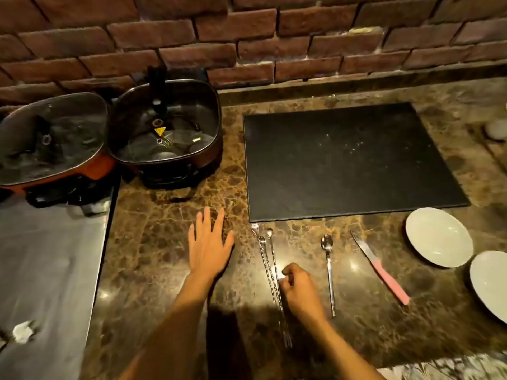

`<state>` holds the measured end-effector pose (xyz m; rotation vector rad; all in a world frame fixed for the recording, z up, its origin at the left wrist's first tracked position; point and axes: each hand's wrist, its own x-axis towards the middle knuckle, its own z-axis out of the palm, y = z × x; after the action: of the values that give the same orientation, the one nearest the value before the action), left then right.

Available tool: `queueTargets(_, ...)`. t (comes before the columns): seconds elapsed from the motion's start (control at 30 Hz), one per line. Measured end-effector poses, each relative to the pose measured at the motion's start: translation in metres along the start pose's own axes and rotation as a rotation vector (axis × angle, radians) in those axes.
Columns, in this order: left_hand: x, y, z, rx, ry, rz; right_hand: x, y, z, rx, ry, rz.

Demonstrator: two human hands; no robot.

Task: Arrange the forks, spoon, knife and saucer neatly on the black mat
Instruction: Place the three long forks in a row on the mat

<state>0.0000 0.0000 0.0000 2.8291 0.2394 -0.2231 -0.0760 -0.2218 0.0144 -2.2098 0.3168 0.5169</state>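
Your right hand (pixel 297 290) pinches the twisted forks (pixel 270 272); your left hand (pixel 210 242) lies flat, fingers spread, at nine o'clock; black mat (pixel 348 160) at twelve.

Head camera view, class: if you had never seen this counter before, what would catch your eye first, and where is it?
The bare black mat fills the middle of the marble counter, with nothing on it yet. Nearer, the cutlery lies in a row: thin forks under the curled right hand, then the spoon and the pink-handled knife. The left hand lies flat beside them.
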Motion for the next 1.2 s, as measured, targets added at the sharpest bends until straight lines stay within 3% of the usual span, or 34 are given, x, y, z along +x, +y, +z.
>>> queueTargets(0.27, 0.06, -0.012, 0.024, 0.127, 0.056, 0.054, 0.004, -0.012, 0.006, -0.266, 0.047, -0.087)
queueTargets(0.43, 0.066, -0.016, 0.031, 0.157, 0.118, 0.073, 0.006, -0.018, 0.006, -0.215, 0.03, 0.015)
queueTargets(0.63, 0.069, -0.018, 0.035, 0.146, 0.122, 0.056, 0.007, -0.019, -0.001, -0.251, 0.003, -0.036)
queueTargets(0.8, 0.071, -0.018, 0.036, 0.134, 0.134, 0.046, 0.008, -0.024, -0.017, -0.231, 0.073, -0.065)
queueTargets(1.0, 0.073, -0.02, 0.041, 0.131, 0.147, 0.039, 0.078, -0.059, -0.041, -0.19, 0.167, -0.091)
queueTargets(1.2, 0.072, -0.025, 0.053, 0.132, 0.302, 0.078, 0.162, -0.099, -0.056, -0.227, 0.254, -0.105)
